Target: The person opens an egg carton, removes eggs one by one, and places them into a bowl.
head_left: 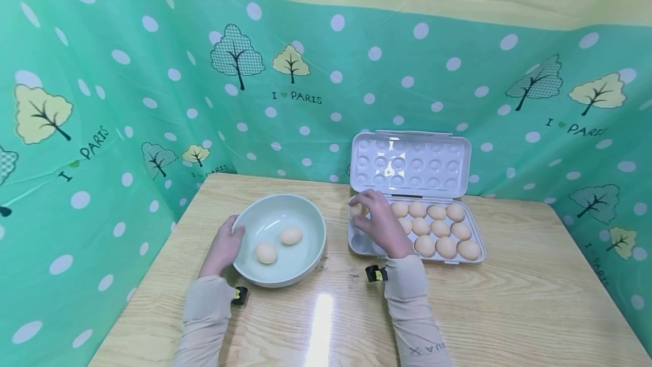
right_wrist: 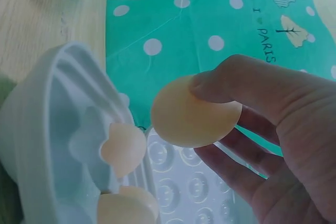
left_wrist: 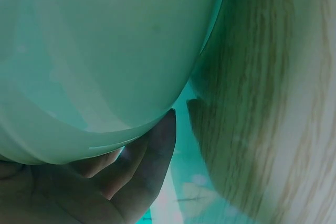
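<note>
A pale green bowl [head_left: 277, 208] stands on the left part of the table with two eggs [head_left: 291, 235] inside. My left hand [head_left: 224, 247] grips its left side, thumb over the rim and fingers against the outer wall, as the left wrist view shows. My right hand [head_left: 379, 222] pinches an egg [right_wrist: 191, 114] between thumb and fingers over the left end of a white egg box [head_left: 479, 237]. Several eggs [head_left: 439, 228] sit in the box's cups, and a few cups at its left end hold none. My right hand hides part of that end.
The egg box's dimpled lid [head_left: 407, 166] stands raised behind it, close to the green patterned curtain [head_left: 305, 61] that walls the table's back and sides. Wooden table top [head_left: 530, 276] shows between bowl and box and to the right.
</note>
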`<act>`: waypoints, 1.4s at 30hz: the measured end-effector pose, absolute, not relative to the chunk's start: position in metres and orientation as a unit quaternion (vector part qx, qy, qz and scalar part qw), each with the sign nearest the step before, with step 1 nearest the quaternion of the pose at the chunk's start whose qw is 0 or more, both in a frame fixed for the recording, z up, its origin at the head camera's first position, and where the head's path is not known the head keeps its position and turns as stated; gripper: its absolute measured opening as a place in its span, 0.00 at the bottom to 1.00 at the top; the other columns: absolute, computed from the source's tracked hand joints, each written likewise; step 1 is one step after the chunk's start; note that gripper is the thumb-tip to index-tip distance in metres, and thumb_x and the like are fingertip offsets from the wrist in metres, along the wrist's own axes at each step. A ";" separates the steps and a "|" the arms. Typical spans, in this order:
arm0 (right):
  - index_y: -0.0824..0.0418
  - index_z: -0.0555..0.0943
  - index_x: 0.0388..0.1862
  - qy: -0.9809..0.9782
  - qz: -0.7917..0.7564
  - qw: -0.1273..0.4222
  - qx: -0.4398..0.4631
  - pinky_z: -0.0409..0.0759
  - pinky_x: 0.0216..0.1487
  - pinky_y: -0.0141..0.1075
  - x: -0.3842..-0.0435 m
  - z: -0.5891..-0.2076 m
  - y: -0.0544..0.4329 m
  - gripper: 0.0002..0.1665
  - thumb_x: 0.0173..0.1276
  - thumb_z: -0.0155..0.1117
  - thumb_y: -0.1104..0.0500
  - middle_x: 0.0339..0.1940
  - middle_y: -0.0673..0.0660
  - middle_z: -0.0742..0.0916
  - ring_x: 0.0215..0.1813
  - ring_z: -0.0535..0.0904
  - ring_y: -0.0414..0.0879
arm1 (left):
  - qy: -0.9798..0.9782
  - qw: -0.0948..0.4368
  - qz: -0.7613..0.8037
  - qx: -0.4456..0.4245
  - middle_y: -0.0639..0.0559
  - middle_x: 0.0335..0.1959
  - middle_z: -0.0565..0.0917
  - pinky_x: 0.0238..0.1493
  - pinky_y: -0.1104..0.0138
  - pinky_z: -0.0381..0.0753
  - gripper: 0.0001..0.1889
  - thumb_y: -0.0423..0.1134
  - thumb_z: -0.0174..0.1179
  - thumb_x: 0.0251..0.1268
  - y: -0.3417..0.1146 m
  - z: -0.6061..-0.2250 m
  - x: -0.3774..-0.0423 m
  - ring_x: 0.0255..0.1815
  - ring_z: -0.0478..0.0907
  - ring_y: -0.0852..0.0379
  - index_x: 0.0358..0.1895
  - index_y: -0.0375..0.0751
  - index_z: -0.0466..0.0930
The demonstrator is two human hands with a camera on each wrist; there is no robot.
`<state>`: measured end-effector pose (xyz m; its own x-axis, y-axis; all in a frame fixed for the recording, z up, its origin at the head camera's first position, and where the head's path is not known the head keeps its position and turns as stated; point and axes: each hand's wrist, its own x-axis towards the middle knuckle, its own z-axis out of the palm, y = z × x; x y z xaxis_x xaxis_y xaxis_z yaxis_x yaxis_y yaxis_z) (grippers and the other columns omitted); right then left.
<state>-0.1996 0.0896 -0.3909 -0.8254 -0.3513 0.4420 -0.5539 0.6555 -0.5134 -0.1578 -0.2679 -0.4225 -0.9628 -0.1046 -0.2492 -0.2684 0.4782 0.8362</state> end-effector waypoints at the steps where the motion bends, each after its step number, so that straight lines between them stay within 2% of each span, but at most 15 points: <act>1: 0.61 0.85 0.44 -0.897 0.330 0.152 0.253 0.80 0.55 0.45 -0.199 -0.390 0.090 0.18 0.54 0.73 0.71 0.47 0.56 0.85 0.52 0.78 0.52 | 0.856 0.081 0.498 -0.109 0.33 0.76 0.60 0.74 0.41 0.59 0.27 0.41 0.34 0.81 -0.268 -0.423 -0.158 0.75 0.58 0.33 0.77 0.38 0.52; 9: 0.59 0.85 0.46 -0.893 0.330 0.151 0.265 0.79 0.61 0.42 -0.193 -0.380 0.084 0.18 0.55 0.73 0.69 0.49 0.53 0.84 0.56 0.77 0.49 | 0.855 0.083 0.499 -0.111 0.33 0.75 0.60 0.74 0.42 0.60 0.26 0.41 0.34 0.81 -0.267 -0.423 -0.158 0.75 0.58 0.33 0.77 0.37 0.52; 23: 0.61 0.84 0.45 -0.881 0.309 0.169 0.315 0.81 0.57 0.38 -0.180 -0.364 0.067 0.18 0.55 0.72 0.71 0.50 0.55 0.84 0.55 0.77 0.49 | 0.854 0.085 0.502 -0.112 0.34 0.76 0.59 0.74 0.41 0.59 0.27 0.42 0.34 0.81 -0.267 -0.423 -0.159 0.76 0.57 0.34 0.78 0.38 0.52; 31: 0.60 0.84 0.45 -0.867 0.289 0.171 0.368 0.80 0.60 0.39 -0.173 -0.364 0.045 0.17 0.56 0.71 0.69 0.50 0.55 0.83 0.57 0.76 0.49 | 0.855 0.083 0.500 -0.113 0.33 0.76 0.60 0.74 0.42 0.59 0.27 0.41 0.34 0.81 -0.268 -0.423 -0.159 0.76 0.57 0.34 0.77 0.38 0.51; 42: 0.59 0.85 0.45 -0.858 0.280 0.170 0.396 0.79 0.59 0.37 -0.169 -0.366 0.033 0.15 0.58 0.71 0.68 0.49 0.52 0.84 0.56 0.76 0.47 | 0.855 0.082 0.501 -0.111 0.33 0.76 0.60 0.74 0.42 0.60 0.27 0.41 0.34 0.81 -0.268 -0.423 -0.158 0.75 0.58 0.34 0.78 0.37 0.51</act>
